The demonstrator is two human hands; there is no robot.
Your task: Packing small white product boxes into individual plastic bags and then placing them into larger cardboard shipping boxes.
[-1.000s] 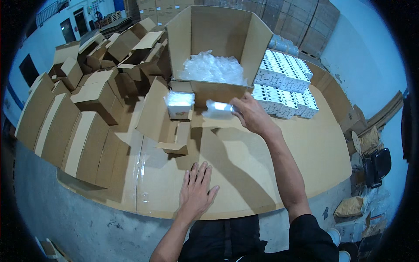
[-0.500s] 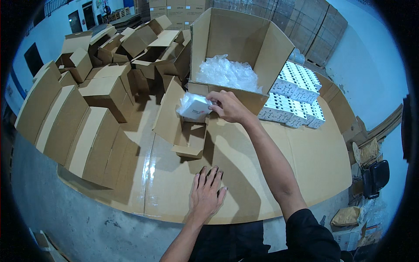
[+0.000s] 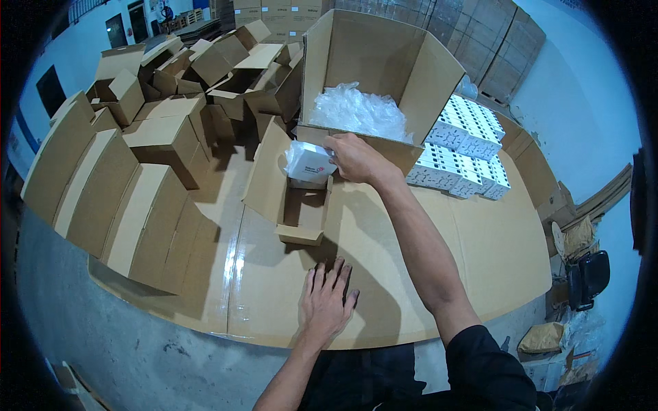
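My right hand is closed on the right end of a small white box. Clear plastic wrap covers the box's left end. This white box sits tilted in the far part of a small open brown carton, whose near part shows its bare bottom. Flat on the cardboard-covered table, just nearer to me than the carton, my left hand lies with fingers spread and holds nothing. Behind the right hand stands a large open carton with a heap of clear plastic wrap inside.
Stacked white patterned boxes stand right of the large carton. Several open brown cartons pile up at the far left, with more cartons lined along the left edge. A black chair is beyond the table's right side.
The small carton and the white box have shifted slightly to the right, and the box's printed face has turned more toward me. My right hand moved slightly right; my left hand stayed put.
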